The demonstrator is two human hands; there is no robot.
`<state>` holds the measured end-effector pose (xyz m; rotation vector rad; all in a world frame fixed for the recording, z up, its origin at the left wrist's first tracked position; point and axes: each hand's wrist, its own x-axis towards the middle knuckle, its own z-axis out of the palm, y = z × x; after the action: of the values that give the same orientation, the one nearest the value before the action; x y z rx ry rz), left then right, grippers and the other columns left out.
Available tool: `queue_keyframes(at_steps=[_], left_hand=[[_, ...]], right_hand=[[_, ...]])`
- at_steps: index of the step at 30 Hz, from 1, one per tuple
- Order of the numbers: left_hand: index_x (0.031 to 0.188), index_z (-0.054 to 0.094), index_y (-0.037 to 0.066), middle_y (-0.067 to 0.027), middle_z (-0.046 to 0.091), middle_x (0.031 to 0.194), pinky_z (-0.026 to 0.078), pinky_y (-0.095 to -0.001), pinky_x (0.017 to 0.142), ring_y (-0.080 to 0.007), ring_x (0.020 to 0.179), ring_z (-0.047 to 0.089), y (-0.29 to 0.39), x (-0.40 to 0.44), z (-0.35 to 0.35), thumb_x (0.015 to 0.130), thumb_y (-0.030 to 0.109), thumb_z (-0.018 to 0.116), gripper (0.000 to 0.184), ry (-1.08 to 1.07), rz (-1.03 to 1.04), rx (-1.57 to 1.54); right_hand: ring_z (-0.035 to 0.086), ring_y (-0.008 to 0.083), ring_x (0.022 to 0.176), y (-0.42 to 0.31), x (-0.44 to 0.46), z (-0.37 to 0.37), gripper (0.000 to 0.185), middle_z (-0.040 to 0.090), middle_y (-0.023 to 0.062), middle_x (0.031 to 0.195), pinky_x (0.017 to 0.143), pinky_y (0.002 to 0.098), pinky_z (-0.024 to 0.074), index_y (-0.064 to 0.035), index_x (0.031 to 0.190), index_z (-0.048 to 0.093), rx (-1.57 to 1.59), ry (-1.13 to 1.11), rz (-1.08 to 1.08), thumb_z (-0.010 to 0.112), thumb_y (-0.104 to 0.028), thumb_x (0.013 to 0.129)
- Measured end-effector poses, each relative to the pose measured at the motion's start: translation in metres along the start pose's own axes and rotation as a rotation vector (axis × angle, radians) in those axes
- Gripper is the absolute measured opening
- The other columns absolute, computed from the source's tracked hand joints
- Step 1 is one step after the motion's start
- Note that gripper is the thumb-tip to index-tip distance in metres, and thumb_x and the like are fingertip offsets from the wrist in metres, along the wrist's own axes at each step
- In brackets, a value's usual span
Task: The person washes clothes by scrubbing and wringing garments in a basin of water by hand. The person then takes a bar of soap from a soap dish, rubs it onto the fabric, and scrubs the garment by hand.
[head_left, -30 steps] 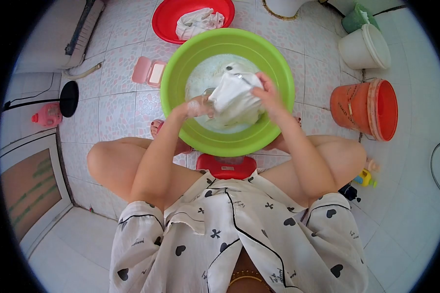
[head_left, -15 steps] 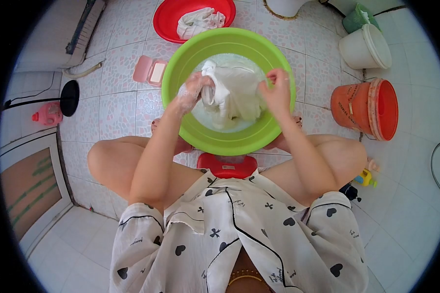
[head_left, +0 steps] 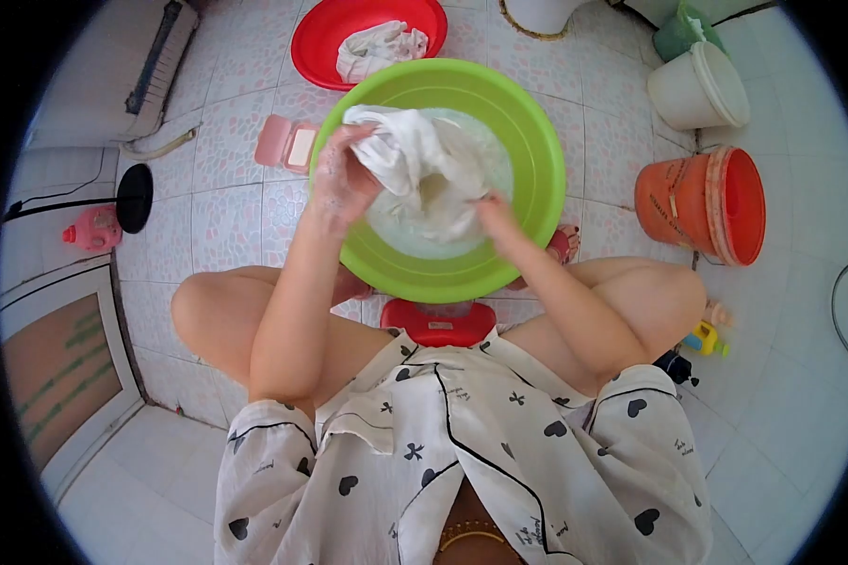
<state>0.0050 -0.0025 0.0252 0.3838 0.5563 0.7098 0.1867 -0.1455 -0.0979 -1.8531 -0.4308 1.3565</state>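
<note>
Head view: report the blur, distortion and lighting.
Head view: right hand smeared, probably by motion, the orange bucket crisper; head view: wide-lens distortion, straight edges bowing near the dark, rounded border; head view: soft light, no hard-edged shadows around the green basin.

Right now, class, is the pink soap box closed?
No, the pink soap box lies open, with a white bar showing.

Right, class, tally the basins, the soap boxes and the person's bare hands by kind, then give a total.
Basins: 2 (green basin, red basin)
Soap boxes: 1 (open pink soap box)
Bare hands: 2 (left hand, right hand)
Total: 5
</note>
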Motion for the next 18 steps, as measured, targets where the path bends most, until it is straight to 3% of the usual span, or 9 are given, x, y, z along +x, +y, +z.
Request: queue_keyframes(at_steps=[3,7,9,10,11,12,15,18], left_hand=[[0.112,0.050,-0.002,-0.0133,0.058,0.111,0.045,-0.0405,0.095,-0.0256,0.104,0.057,0.003,0.007,-0.020,0.084,0.013,0.052,0.033,0.135,0.077,0.047],[0.119,0.047,0.000,-0.0117,0.055,0.118,0.042,-0.0392,0.098,-0.0258,0.108,0.055,-0.027,0.020,-0.056,0.086,0.019,0.052,0.039,0.253,0.027,0.041],[0.124,0.045,0.004,-0.0114,0.053,0.123,0.041,-0.0401,0.099,-0.0261,0.112,0.052,-0.048,0.023,-0.063,0.087,0.029,0.051,0.045,0.284,-0.113,0.017],[0.127,0.044,0.006,-0.0113,0.051,0.125,0.041,-0.0406,0.099,-0.0262,0.115,0.051,-0.055,0.023,-0.058,0.088,0.034,0.050,0.048,0.298,-0.180,0.005],[0.129,0.043,0.006,-0.0115,0.050,0.129,0.039,-0.0403,0.101,-0.0260,0.116,0.050,-0.063,0.020,-0.053,0.090,0.050,0.044,0.058,0.158,-0.213,0.009],[0.129,0.043,0.006,-0.0116,0.050,0.128,0.039,-0.0405,0.101,-0.0262,0.116,0.050,-0.066,0.020,-0.049,0.090,0.052,0.044,0.060,0.182,-0.234,0.019],[0.129,0.045,0.005,-0.0144,0.053,0.125,0.040,-0.0424,0.100,-0.0288,0.113,0.052,-0.072,0.022,-0.050,0.089,0.057,0.044,0.065,0.234,-0.340,0.029],[0.128,0.047,0.005,-0.0175,0.055,0.121,0.042,-0.0441,0.098,-0.0311,0.110,0.055,-0.071,0.024,-0.064,0.090,0.053,0.045,0.062,-0.027,-0.463,-0.229]], right_hand=[[0.059,0.0215,0.085,-0.010,0.023,-0.024,0.041,0.060,0.0120,0.100,0.079,0.0326,0.0487,-0.0065,0.115,0.055,0.551,-0.071,-0.191,0.058,-0.011,0.074],[0.056,0.0223,0.093,-0.051,0.006,-0.031,0.051,0.056,0.0126,0.107,0.082,0.0338,0.0480,-0.0078,0.121,0.049,0.647,-0.102,-0.260,0.050,-0.004,0.070],[0.055,0.0225,0.099,-0.073,-0.016,-0.018,0.054,0.055,0.0126,0.110,0.083,0.0337,0.0476,-0.0073,0.123,0.046,0.742,-0.173,-0.237,0.046,-0.002,0.069],[0.054,0.0228,0.101,-0.074,-0.019,-0.011,0.053,0.054,0.0127,0.111,0.083,0.0341,0.0475,-0.0080,0.124,0.045,0.671,-0.248,-0.299,0.048,-0.004,0.071],[0.053,0.0231,0.103,-0.075,-0.021,-0.001,0.053,0.053,0.0128,0.112,0.084,0.0344,0.0475,-0.0086,0.125,0.044,0.598,-0.323,-0.361,0.050,-0.006,0.072],[0.052,0.0234,0.105,-0.076,-0.023,0.009,0.053,0.052,0.0129,0.113,0.084,0.0348,0.0475,-0.0093,0.126,0.044,0.525,-0.395,-0.423,0.052,-0.008,0.073],[0.055,0.0258,0.101,-0.059,-0.044,0.049,0.049,0.054,0.0133,0.109,0.082,0.0360,0.0477,-0.0106,0.122,0.047,0.016,-0.230,-0.684,0.060,-0.019,0.076],[0.060,0.0291,0.089,-0.062,-0.075,0.067,0.043,0.058,0.0129,0.105,0.077,0.0384,0.0490,-0.0085,0.111,0.054,-0.349,-0.081,-0.943,0.066,-0.029,0.075]])
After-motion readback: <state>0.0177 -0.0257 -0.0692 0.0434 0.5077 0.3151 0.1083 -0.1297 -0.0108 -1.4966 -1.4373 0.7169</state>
